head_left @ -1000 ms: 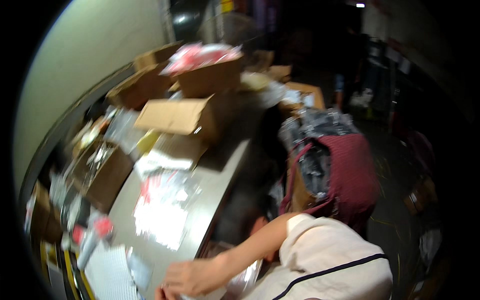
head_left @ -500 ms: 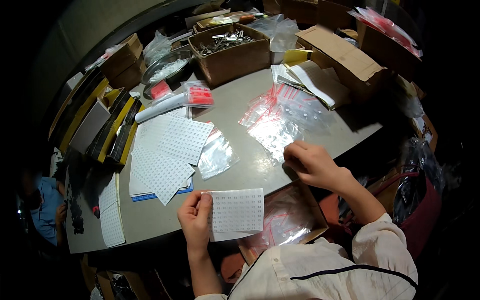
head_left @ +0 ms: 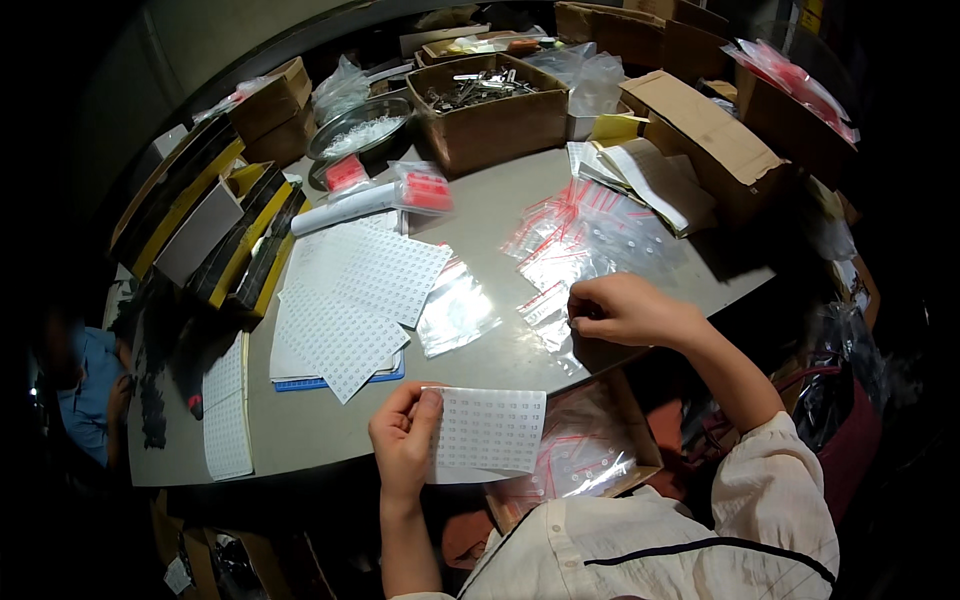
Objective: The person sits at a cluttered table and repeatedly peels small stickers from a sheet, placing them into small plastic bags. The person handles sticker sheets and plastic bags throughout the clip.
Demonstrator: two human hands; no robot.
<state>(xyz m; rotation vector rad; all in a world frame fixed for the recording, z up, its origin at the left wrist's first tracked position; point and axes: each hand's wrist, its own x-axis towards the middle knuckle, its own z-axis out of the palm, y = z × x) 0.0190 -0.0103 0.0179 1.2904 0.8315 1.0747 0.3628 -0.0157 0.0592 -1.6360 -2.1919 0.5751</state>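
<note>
Label sheet point(head_left: 490, 432), one: pinched in left hand point(head_left: 406, 440), before bench point(head_left: 475, 225) edge. Right hand point(head_left: 625, 310): fingers bunched beside clear bags point(head_left: 548, 305), grip unclear. Step, apparently: sheet-and-bag handling; next calls for light touch.

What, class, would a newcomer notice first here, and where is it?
Probably the white rectangular paper sheet with printed rows, held in the left hand near the front edge of the grey table. Next, the clear plastic bags with red stripes, spread beside the right hand. Toward the table's far side stands an open brown cardboard box of metal pieces.
</note>
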